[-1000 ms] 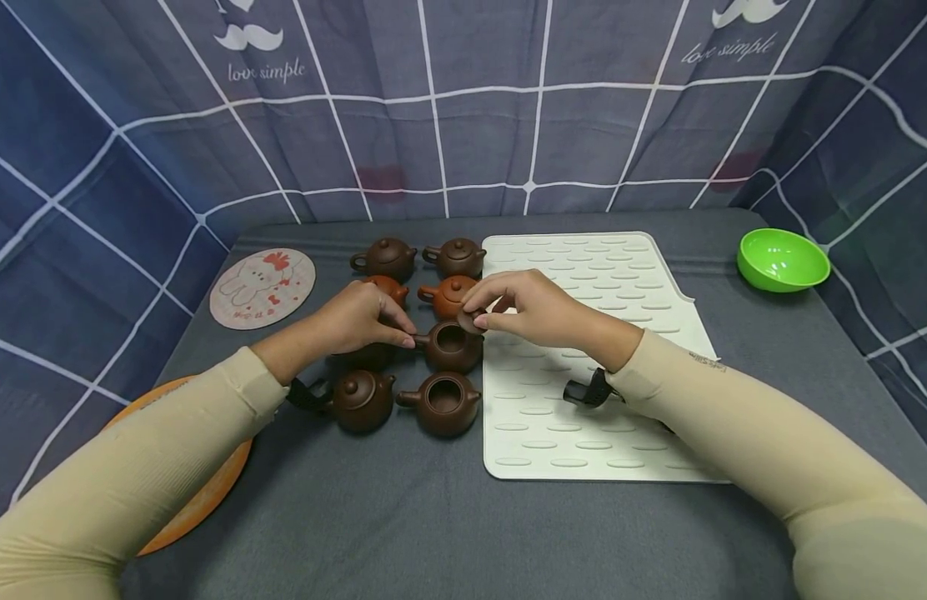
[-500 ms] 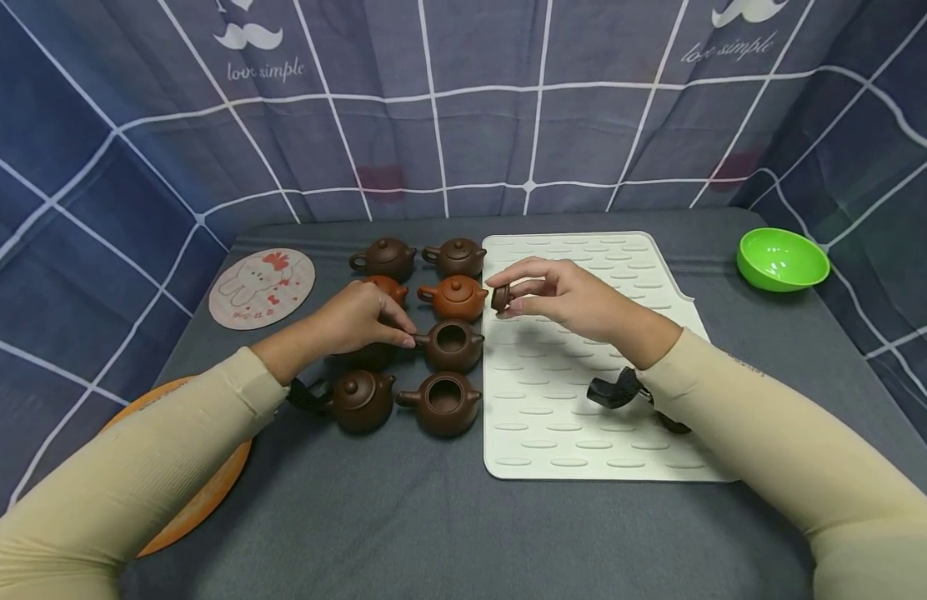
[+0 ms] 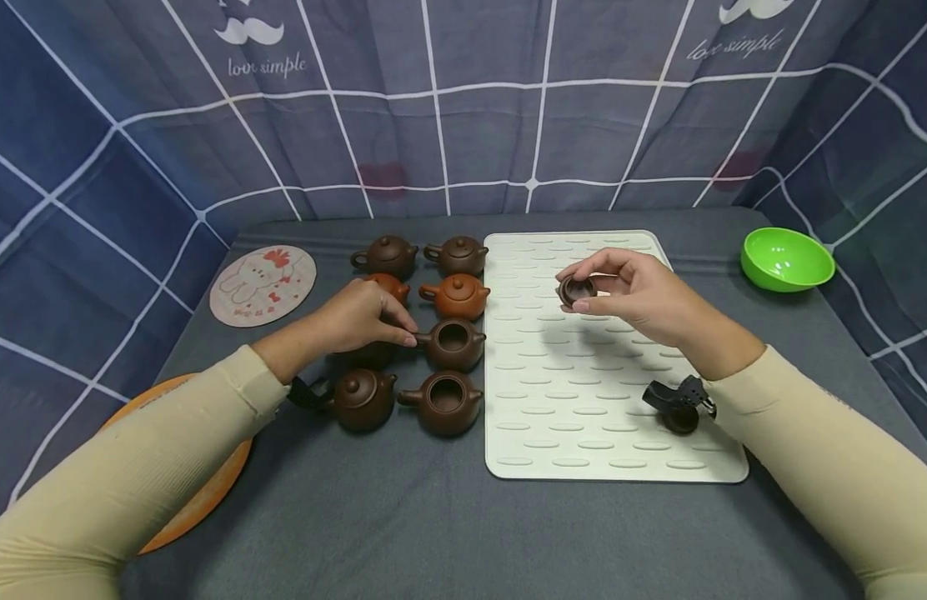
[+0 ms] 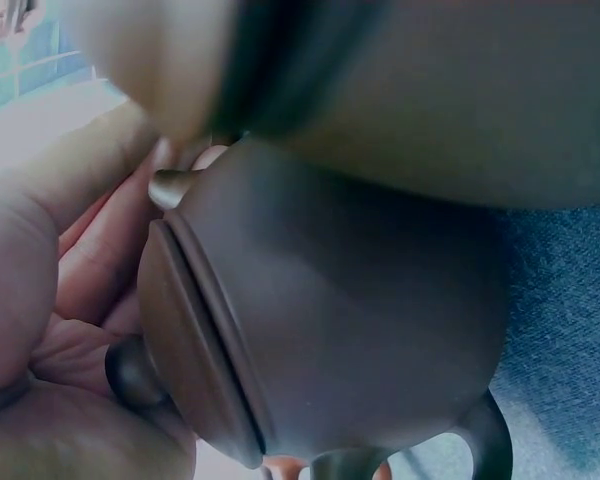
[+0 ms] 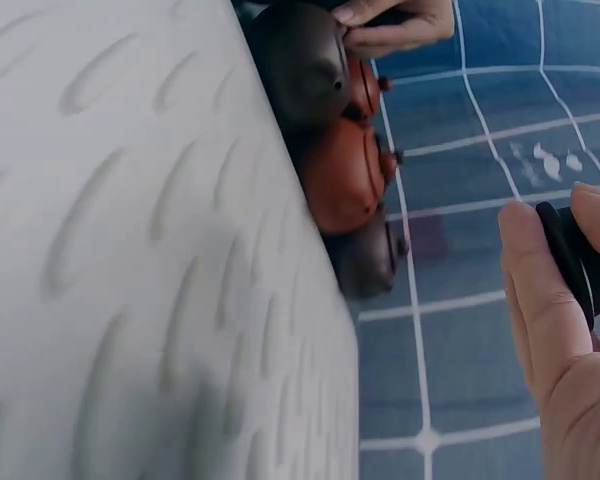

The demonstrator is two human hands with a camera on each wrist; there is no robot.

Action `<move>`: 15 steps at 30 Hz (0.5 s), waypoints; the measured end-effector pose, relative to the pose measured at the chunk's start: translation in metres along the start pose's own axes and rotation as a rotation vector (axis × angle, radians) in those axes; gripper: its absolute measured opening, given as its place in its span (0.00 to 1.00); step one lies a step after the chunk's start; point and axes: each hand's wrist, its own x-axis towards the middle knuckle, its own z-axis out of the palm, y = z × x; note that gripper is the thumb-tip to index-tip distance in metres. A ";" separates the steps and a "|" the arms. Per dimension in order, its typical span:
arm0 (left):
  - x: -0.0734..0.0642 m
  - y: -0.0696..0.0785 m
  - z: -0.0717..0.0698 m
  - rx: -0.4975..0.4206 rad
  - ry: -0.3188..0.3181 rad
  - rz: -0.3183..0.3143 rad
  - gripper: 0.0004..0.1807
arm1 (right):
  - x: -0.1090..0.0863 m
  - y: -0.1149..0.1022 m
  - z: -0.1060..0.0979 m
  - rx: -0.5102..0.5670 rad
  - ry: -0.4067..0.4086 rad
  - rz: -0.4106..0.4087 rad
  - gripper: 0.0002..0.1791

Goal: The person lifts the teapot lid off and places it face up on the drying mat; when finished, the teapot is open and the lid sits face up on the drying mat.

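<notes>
My left hand (image 3: 351,321) pinches the side handle of a dark brown teapot (image 3: 465,357) whose top is uncovered. Up over the white mat, my right hand (image 3: 643,300) holds a small dark teapot lid (image 3: 577,290) between thumb and fingers, its hollow underside facing the head camera. The same lid (image 5: 570,262) shows at the right edge of the right wrist view. A second uncovered teapot (image 3: 447,421) sits just in front of the first. In the left wrist view, a lidded brown teapot (image 4: 340,310) stands close beside the left hand (image 4: 40,290).
Lidded teapots, brown (image 3: 362,402) and orange (image 3: 461,297), stand in two columns left of the white mat (image 3: 538,433). A dark round piece (image 3: 682,420) lies on the mat near the right wrist strap. Around are a green bowl (image 3: 786,260), rabbit-print disc (image 3: 261,287) and orange disc (image 3: 208,492).
My right hand has lifted the lid away from the teapots and carried it right over the mat, turning its underside toward the head camera. The left hand has stayed on the handle.
</notes>
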 end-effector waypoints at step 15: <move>0.000 0.000 0.000 -0.003 -0.001 0.003 0.06 | -0.062 0.020 -0.043 -0.357 0.213 0.175 0.27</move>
